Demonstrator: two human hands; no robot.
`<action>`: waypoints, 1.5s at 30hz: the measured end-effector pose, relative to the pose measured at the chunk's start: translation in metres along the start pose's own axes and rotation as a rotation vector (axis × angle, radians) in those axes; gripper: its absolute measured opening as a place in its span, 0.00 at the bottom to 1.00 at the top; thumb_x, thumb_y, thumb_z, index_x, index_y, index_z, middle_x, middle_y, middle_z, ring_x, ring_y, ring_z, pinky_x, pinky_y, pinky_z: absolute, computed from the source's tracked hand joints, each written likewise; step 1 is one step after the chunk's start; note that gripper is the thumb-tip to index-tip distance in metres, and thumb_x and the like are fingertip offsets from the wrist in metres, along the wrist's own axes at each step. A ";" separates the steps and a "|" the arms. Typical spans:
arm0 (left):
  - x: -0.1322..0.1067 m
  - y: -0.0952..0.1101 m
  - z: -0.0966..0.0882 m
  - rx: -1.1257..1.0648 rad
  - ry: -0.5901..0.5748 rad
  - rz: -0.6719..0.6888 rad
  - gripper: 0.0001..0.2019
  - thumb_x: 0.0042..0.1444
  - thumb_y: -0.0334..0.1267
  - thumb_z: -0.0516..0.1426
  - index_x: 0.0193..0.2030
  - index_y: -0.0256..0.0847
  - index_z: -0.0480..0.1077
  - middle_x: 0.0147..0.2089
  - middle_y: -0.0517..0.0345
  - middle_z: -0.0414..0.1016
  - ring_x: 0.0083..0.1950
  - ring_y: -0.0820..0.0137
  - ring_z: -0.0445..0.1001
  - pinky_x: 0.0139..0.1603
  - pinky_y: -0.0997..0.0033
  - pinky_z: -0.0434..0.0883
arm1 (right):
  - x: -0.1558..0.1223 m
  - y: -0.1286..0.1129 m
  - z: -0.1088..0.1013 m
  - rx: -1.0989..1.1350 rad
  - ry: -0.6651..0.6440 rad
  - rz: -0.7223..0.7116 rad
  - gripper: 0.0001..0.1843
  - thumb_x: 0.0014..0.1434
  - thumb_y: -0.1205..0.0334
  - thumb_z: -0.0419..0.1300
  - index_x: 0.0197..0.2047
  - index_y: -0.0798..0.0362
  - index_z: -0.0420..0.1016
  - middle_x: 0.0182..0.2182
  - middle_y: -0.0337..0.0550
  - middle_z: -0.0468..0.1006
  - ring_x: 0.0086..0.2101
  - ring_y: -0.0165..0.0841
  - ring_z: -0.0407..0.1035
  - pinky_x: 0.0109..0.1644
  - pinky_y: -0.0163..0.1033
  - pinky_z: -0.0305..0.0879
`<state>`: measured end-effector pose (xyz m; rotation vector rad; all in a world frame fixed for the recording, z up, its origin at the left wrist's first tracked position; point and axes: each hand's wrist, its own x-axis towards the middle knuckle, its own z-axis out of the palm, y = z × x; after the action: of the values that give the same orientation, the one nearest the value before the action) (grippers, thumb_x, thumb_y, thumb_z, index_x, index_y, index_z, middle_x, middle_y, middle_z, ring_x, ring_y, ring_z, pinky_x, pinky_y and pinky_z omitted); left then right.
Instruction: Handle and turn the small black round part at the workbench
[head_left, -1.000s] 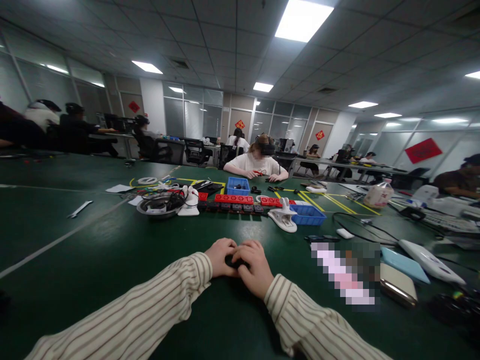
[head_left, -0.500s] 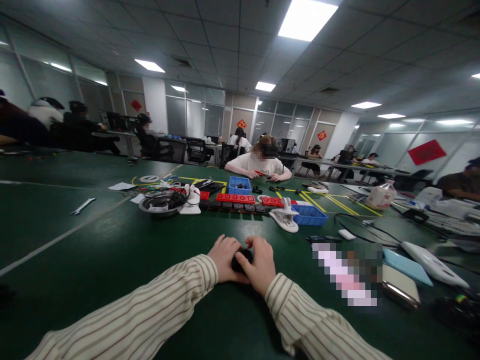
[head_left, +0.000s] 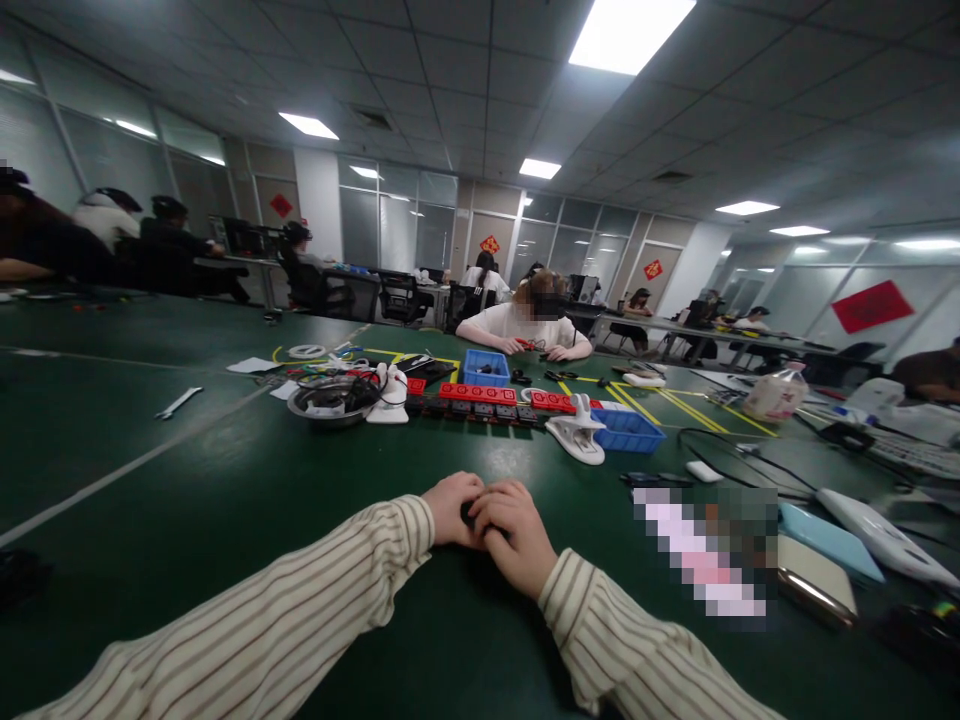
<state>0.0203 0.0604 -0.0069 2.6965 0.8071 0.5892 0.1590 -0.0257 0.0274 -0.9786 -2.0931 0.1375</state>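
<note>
Close together in front of me, my left hand (head_left: 452, 510) and my right hand (head_left: 517, 532) meet over the green tabletop. Between them is a small black rounded object (head_left: 468, 513), mostly covered by my fingers, so its exact kind cannot be made out. The left hand wraps round its left side. Fingers of the right hand curl over its top and right side, touching the left hand. Beyond the hands lies a row of red blocks with black parts (head_left: 480, 394), with a white clip (head_left: 577, 438) to its right.
Farther off are a metal bowl (head_left: 319, 415) of cables, blue bins (head_left: 628, 432) and a wrench (head_left: 180, 402). A light-blue case (head_left: 829, 540), a beige phone-like item (head_left: 816, 578) and cables lie to the right. A co-worker (head_left: 529, 325) sits across the table.
My right hand's fingers have closed over the black object, which is now more hidden. Both hands have shifted slightly, and the view has turned a little left.
</note>
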 end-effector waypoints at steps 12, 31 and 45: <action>-0.007 0.026 -0.013 0.091 0.060 -0.093 0.32 0.30 0.56 0.65 0.40 0.38 0.65 0.39 0.55 0.66 0.42 0.58 0.66 0.49 0.56 0.62 | -0.003 0.009 0.004 -0.142 0.176 0.248 0.16 0.54 0.52 0.54 0.39 0.56 0.65 0.34 0.47 0.68 0.36 0.40 0.62 0.41 0.45 0.57; -0.001 0.012 -0.007 -0.006 -0.046 -0.053 0.22 0.33 0.44 0.66 0.37 0.42 0.71 0.42 0.57 0.69 0.45 0.59 0.68 0.52 0.57 0.62 | 0.001 0.000 -0.002 0.000 0.004 -0.012 0.13 0.45 0.72 0.48 0.28 0.50 0.71 0.33 0.37 0.76 0.42 0.36 0.64 0.50 0.44 0.56; -0.011 0.033 -0.010 0.064 0.093 -0.193 0.23 0.35 0.52 0.63 0.36 0.41 0.68 0.39 0.56 0.67 0.44 0.58 0.67 0.59 0.36 0.40 | 0.000 0.011 0.008 -0.247 0.123 0.336 0.12 0.49 0.55 0.61 0.29 0.53 0.63 0.28 0.40 0.66 0.32 0.36 0.61 0.37 0.40 0.58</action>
<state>0.0226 0.0284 0.0103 2.6227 1.1131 0.6572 0.1600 -0.0164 0.0171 -1.4476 -1.8493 -0.0132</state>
